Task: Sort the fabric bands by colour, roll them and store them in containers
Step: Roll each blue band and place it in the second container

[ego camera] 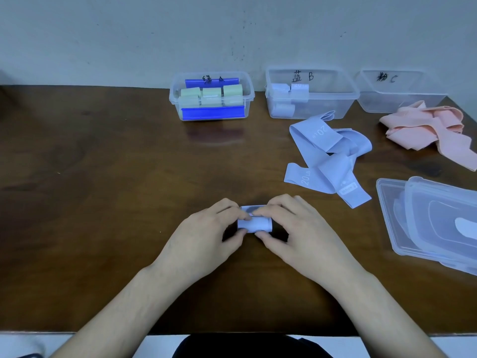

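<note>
Left hand [206, 236] and right hand [291, 228] both pinch rolled blue band [254, 224] at mid worktop [103, 177], toward near edge. Bare wood stretches left. Loose blue bands [327, 156], pink bands [428, 127], stacked lids [436, 220] crowd right edge. Three containers [211, 95] line back edge.

A dark brown wooden tabletop [103, 177] stood against a pale, scuffed wall [129, 34] under even light.

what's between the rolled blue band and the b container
The loose blue bands lie on the table just in front of container B, right of the straight path from the rolled blue band. The container has no lid on; nothing else intervenes.
</note>
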`<state>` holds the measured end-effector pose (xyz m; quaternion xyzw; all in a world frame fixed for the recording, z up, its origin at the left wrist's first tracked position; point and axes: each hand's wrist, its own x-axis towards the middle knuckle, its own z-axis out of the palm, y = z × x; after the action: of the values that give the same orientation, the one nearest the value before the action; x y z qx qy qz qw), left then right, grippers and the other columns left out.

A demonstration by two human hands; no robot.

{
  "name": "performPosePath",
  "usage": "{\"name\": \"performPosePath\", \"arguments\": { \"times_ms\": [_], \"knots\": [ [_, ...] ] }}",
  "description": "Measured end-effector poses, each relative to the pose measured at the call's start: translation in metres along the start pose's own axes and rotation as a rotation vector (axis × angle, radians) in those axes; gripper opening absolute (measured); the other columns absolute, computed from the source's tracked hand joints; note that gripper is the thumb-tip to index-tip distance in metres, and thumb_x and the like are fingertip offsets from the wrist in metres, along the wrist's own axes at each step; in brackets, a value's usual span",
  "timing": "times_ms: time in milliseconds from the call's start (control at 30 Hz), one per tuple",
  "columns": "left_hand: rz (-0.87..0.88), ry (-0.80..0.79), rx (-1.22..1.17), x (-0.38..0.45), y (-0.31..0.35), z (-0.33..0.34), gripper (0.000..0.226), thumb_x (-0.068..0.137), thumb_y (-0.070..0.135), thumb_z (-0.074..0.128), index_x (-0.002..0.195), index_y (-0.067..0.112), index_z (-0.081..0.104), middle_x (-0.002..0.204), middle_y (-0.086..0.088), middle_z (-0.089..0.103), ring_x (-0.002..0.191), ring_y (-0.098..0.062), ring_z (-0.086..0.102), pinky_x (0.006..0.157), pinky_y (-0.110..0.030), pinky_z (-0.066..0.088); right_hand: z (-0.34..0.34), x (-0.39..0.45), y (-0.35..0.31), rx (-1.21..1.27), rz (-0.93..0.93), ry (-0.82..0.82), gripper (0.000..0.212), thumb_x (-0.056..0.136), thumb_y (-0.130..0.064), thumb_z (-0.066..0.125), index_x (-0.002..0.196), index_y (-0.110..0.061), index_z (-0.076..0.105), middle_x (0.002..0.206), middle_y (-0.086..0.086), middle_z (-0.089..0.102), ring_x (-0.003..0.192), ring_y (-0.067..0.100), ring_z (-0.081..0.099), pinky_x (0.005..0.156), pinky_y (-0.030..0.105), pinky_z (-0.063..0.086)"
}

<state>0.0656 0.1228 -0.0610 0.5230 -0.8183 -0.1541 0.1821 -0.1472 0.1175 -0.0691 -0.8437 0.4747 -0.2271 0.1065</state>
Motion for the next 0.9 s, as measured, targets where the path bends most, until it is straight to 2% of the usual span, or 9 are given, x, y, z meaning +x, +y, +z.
{"name": "performPosePath", "arguments": {
  "times_ms": [167, 333, 400, 500, 567, 633, 733, 800, 900],
  "knots": [
    [-0.007, 0.021, 0.003, 0.001, -0.001, 0.0, 0.032, 0.091, 0.042, 0.055, 0.118, 0.031, 0.066, 0.115, 0.021, 0.044, 0.065, -0.009, 0.055, 0.059, -0.02, 0.049, 0.003, 0.003, 0.003, -0.012, 0.017, -0.005, 0.023, 0.086, -0.027, 0.075, 0.109, -0.025, 0.07, 0.108, -0.011, 0.056, 0.09, 0.01, 0.049, 0.074, 0.027, 0.046],
    [-0.029, -0.013, 0.054, 0.004, 0.001, -0.001, 0.033, 0.091, 0.038, 0.064, 0.124, 0.033, 0.061, 0.127, 0.019, 0.039, 0.067, -0.008, 0.052, 0.059, -0.011, 0.043, 0.005, 0.006, 0.007, -0.007, 0.04, 0.011, 0.025, 0.091, -0.029, 0.07, 0.116, -0.026, 0.072, 0.108, -0.013, 0.055, 0.092, 0.009, 0.044, 0.077, 0.021, 0.041],
    [-0.037, -0.024, 0.063, 0.006, 0.0, 0.0, 0.032, 0.092, 0.037, 0.064, 0.124, 0.033, 0.06, 0.13, 0.019, 0.04, 0.068, -0.008, 0.051, 0.06, -0.011, 0.042, 0.005, 0.007, 0.009, -0.016, 0.044, 0.022, 0.026, 0.091, -0.03, 0.069, 0.117, -0.028, 0.071, 0.112, -0.013, 0.056, 0.096, 0.009, 0.044, 0.08, 0.025, 0.043],
    [-0.054, -0.036, 0.044, 0.01, 0.0, -0.002, 0.03, 0.095, 0.036, 0.059, 0.126, 0.035, 0.057, 0.132, 0.023, 0.043, 0.069, -0.008, 0.054, 0.063, -0.016, 0.047, 0.004, 0.01, 0.01, -0.001, 0.061, -0.028, 0.029, 0.093, -0.032, 0.067, 0.122, -0.032, 0.068, 0.126, -0.015, 0.058, 0.111, 0.01, 0.045, 0.095, 0.033, 0.045],
    [-0.064, -0.053, 0.023, 0.013, 0.0, -0.004, 0.029, 0.097, 0.037, 0.058, 0.126, 0.037, 0.055, 0.127, 0.024, 0.049, 0.072, -0.007, 0.055, 0.064, -0.015, 0.047, 0.002, 0.012, 0.011, 0.035, 0.074, -0.086, 0.031, 0.095, -0.032, 0.063, 0.126, -0.034, 0.064, 0.126, -0.019, 0.059, 0.117, 0.008, 0.045, 0.1, 0.033, 0.042],
    [-0.068, -0.052, -0.002, 0.014, 0.0, -0.005, 0.028, 0.096, 0.035, 0.059, 0.124, 0.038, 0.055, 0.113, 0.025, 0.052, 0.075, -0.006, 0.054, 0.063, -0.011, 0.041, 0.0, 0.014, 0.01, 0.056, 0.084, -0.123, 0.033, 0.096, -0.031, 0.061, 0.129, -0.036, 0.06, 0.124, -0.022, 0.059, 0.117, 0.004, 0.044, 0.101, 0.031, 0.04],
    [-0.065, -0.019, -0.066, 0.013, -0.002, -0.005, 0.028, 0.093, 0.029, 0.065, 0.119, 0.037, 0.058, 0.094, 0.027, 0.05, 0.08, -0.004, 0.053, 0.067, -0.01, 0.037, -0.001, 0.013, 0.006, 0.134, 0.109, -0.118, 0.036, 0.095, -0.028, 0.064, 0.129, -0.037, 0.056, 0.118, -0.024, 0.055, 0.109, 0.0, 0.047, 0.095, 0.027, 0.043],
    [-0.078, 0.001, -0.153, 0.013, -0.004, -0.005, 0.03, 0.091, 0.023, 0.068, 0.117, 0.037, 0.06, 0.095, 0.024, 0.055, 0.088, -0.005, 0.054, 0.074, -0.011, 0.038, 0.0, 0.011, 0.004, 0.22, 0.147, -0.079, 0.038, 0.093, -0.025, 0.067, 0.127, -0.037, 0.056, 0.113, -0.022, 0.056, 0.106, 0.003, 0.052, 0.091, 0.027, 0.047],
    [-0.179, 0.036, -0.462, 0.013, -0.003, -0.008, 0.038, 0.088, 0.015, 0.072, 0.118, 0.035, 0.061, 0.098, 0.019, 0.064, 0.093, -0.005, 0.059, 0.081, -0.012, 0.044, -0.001, 0.009, 0.001, 0.395, 0.225, -0.015, 0.041, 0.091, -0.022, 0.071, 0.125, -0.038, 0.057, 0.105, -0.017, 0.06, 0.102, 0.007, 0.058, 0.089, 0.03, 0.052]
  ]
}}
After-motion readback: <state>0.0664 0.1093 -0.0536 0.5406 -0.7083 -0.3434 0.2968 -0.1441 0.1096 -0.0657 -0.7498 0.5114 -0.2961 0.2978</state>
